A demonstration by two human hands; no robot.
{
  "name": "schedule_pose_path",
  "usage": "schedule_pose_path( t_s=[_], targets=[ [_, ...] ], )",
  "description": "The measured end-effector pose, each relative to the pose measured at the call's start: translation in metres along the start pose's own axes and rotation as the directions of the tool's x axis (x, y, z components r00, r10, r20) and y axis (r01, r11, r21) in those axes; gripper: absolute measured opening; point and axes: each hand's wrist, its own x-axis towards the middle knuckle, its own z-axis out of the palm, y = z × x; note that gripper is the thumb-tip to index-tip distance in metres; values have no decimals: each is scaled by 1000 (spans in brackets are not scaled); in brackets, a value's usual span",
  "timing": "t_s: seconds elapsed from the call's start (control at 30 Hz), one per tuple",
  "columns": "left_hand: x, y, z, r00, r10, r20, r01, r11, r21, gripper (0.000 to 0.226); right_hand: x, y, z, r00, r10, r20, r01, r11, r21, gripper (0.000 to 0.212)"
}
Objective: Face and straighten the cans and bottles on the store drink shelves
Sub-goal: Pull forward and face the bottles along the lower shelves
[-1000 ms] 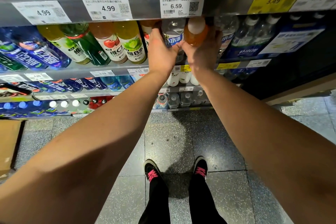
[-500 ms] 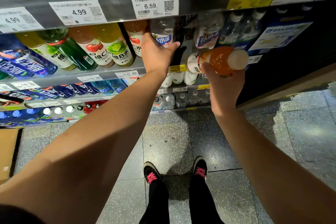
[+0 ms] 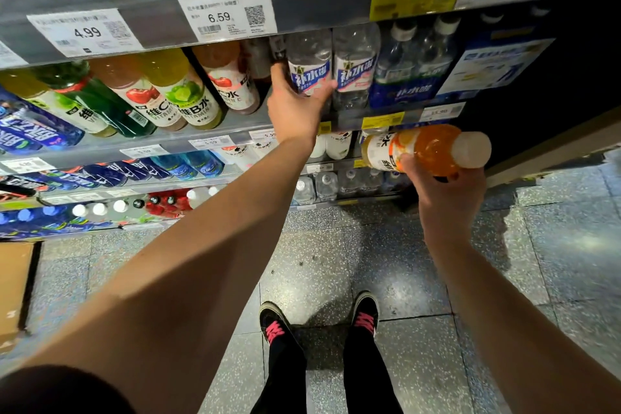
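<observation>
My right hand (image 3: pixel 447 191) grips an orange drink bottle (image 3: pixel 426 148) with a white cap, held on its side in front of the shelves, cap pointing right. My left hand (image 3: pixel 295 107) reaches onto the second shelf and wraps around the base of a clear bottle with a blue-and-white label (image 3: pixel 309 70). A matching clear bottle (image 3: pixel 356 67) stands just right of it. Left of my hand stands a row of vitamin drinks: a red-labelled one (image 3: pixel 228 77), a yellow one (image 3: pixel 181 91), a pink one (image 3: pixel 141 94) and a green one (image 3: pixel 97 101).
The shelf rail above (image 3: pixel 302 3) carries price tags 4.99, 6.59 and a yellow 3.49. Lower shelves hold blue bottles (image 3: pixel 100 175) and small water bottles (image 3: pixel 326 185). A cardboard box (image 3: pixel 13 282) stands on the floor at left. My shoes (image 3: pixel 279 326) are on speckled tile.
My right hand pulled the orange bottle off the second shelf, down and to the right, and turned it on its side. My left hand shifted right onto the clear blue-labelled bottle.
</observation>
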Motion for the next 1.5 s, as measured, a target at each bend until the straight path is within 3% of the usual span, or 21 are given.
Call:
schedule_pose_path(
  t_s=[0.3, 0.43, 0.53, 0.8, 1.07, 1.23, 1.37, 1.5],
  targets=[
    [-6, -9, -16, 999, -32, 21, 33, 996, -84, 69, -8, -22, 11, 996, 34, 81, -38, 998, 52, 69],
    [-9, -25, -46, 983, -23, -184, 13, 998, -57, 57, -15, -29, 27, 991, 24, 134, -34, 997, 74, 65],
    [0, -27, -60, 959, -56, -278, 42, 997, -58, 63, -22, -30, 38, 988, 9, 154, -22, 996, 87, 61],
    [27, -26, -60, 961, -141, -237, 148, 989, 9, 94, -32, -28, 54, 991, 5, 132, -16, 996, 83, 59],
    [54, -27, -65, 959, -129, -253, 152, 985, 76, 58, -39, -19, 47, 989, -27, 144, 24, 1000, 19, 48],
    [56, -30, -71, 959, -100, -265, 130, 987, 96, 55, -44, -21, 48, 984, -11, 179, 2, 999, 46, 47],
    [47, -36, -78, 973, -25, -230, 57, 989, 135, 55, -47, -29, 66, 982, -15, 188, 2, 997, 74, 57],
    [41, -40, -89, 983, 27, -179, 0, 989, 149, 55, -41, -38, 104, 979, -132, 154, 127, 991, 44, 70]
  ],
)
